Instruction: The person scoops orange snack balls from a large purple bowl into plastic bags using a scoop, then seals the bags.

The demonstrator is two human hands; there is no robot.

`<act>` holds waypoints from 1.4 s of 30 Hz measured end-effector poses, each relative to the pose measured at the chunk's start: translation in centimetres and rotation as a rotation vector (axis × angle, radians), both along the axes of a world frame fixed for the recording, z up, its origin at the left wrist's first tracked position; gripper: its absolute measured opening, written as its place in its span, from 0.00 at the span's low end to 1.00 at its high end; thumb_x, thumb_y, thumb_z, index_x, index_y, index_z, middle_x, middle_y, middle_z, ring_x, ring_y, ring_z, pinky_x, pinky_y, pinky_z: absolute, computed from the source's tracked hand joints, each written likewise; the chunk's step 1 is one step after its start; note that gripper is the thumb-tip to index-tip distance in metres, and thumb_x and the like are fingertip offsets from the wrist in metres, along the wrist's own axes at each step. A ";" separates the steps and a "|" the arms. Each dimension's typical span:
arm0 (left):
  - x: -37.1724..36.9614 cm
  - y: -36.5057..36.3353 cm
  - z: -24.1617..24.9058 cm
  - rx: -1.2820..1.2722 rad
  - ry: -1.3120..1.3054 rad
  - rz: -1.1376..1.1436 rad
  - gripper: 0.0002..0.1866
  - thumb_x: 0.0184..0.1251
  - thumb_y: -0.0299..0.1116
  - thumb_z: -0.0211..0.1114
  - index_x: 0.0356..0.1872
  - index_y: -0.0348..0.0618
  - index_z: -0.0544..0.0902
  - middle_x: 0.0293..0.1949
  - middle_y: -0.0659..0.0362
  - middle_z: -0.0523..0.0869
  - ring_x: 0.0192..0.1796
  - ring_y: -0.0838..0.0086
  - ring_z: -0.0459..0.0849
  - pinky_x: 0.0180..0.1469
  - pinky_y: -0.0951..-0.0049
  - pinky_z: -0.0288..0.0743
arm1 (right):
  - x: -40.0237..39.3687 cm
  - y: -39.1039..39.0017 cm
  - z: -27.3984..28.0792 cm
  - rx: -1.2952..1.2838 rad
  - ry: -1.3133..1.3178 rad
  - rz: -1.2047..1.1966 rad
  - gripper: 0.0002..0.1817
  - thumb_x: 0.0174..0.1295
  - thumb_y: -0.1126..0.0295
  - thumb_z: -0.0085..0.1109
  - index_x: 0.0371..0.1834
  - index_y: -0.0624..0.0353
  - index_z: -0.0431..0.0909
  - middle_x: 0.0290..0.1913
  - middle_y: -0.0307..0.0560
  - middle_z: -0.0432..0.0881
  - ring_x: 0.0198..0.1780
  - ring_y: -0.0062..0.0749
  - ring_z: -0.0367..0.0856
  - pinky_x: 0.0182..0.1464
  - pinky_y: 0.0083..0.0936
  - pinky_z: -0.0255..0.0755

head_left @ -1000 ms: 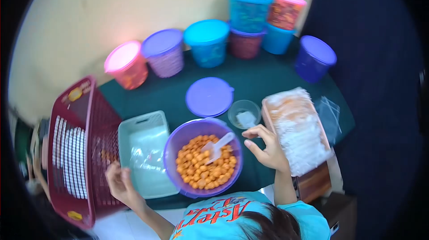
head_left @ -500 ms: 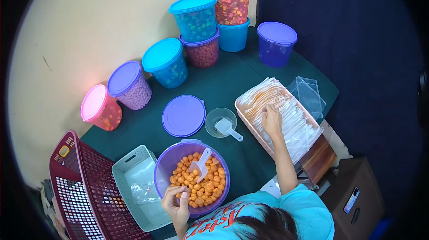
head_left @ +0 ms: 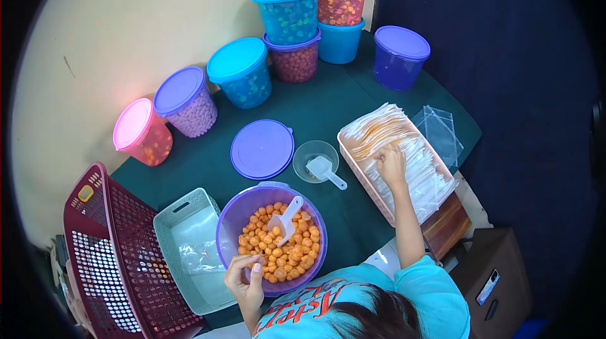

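The right hand (head_left: 391,163), fingers bunched, touches bags (head_left: 404,159) in the pink tray (head_left: 352,154) near the worktop's (head_left: 341,231) right edge; the left hand (head_left: 246,282), fingers slightly parted, hovers at the purple tub's (head_left: 225,222) rim.

A round purple tub (head_left: 222,228) stands open on the dark green cloth (head_left: 344,228), holding knobbly orange balls (head_left: 295,254) with a whitish scoop (head_left: 287,219) resting tilted among them. Thin whitish packets (head_left: 413,172) fill a pale pink basket (head_left: 372,196), packed closely in a row, some orange-tinted.
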State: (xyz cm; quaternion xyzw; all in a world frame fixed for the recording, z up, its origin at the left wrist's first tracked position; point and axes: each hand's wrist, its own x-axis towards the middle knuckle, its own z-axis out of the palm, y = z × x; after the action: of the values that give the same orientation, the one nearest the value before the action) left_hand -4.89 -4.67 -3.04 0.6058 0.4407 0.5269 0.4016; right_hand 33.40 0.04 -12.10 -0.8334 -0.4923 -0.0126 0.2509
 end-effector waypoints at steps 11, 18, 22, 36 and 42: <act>-0.4 0.5 -0.1 -0.002 -0.009 0.033 0.05 0.53 0.22 0.59 0.31 0.33 0.78 0.28 0.53 0.78 0.32 0.73 0.77 0.37 0.77 0.70 | 0.2 -2.4 1.9 0.184 -0.154 0.217 0.07 0.38 0.82 0.54 0.21 0.57 0.77 0.26 0.43 0.77 0.34 0.40 0.73 0.50 0.40 0.57; -0.5 0.8 -0.2 -0.005 -0.010 0.052 0.05 0.53 0.22 0.59 0.31 0.33 0.78 0.28 0.53 0.78 0.32 0.73 0.77 0.37 0.77 0.69 | -0.1 -2.4 3.1 0.141 0.043 0.113 0.09 0.41 0.84 0.49 0.22 0.58 0.77 0.27 0.47 0.77 0.37 0.40 0.75 0.57 0.36 0.57; -0.5 0.7 -0.3 0.009 -0.003 0.049 0.05 0.53 0.22 0.59 0.31 0.33 0.78 0.28 0.54 0.78 0.32 0.73 0.77 0.38 0.77 0.69 | 1.0 -3.3 1.7 0.102 0.020 0.267 0.12 0.44 0.83 0.49 0.29 0.58 0.80 0.38 0.53 0.79 0.45 0.41 0.75 0.59 0.36 0.58; -0.7 0.2 -0.4 0.046 0.013 0.034 0.05 0.56 0.23 0.57 0.32 0.33 0.76 0.29 0.55 0.76 0.33 0.75 0.76 0.36 0.79 0.69 | 0.7 -5.4 6.2 0.714 0.044 0.041 0.06 0.52 0.79 0.54 0.33 0.63 0.77 0.35 0.49 0.81 0.35 0.31 0.80 0.45 0.26 0.70; -0.7 0.9 0.8 0.064 -0.092 0.006 0.07 0.57 0.25 0.56 0.34 0.32 0.77 0.30 0.53 0.78 0.33 0.73 0.77 0.38 0.77 0.70 | -3.4 -5.6 10.5 1.097 0.806 -0.119 0.08 0.62 0.71 0.49 0.42 0.61 0.66 0.22 0.36 0.70 0.23 0.11 0.68 0.16 0.09 0.57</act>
State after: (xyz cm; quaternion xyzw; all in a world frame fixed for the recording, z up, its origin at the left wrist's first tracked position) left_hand -5.58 -3.75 -2.27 0.5922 0.4065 0.5691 0.4003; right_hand 29.98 -5.54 -1.63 -0.5507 -0.2363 0.0374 0.7997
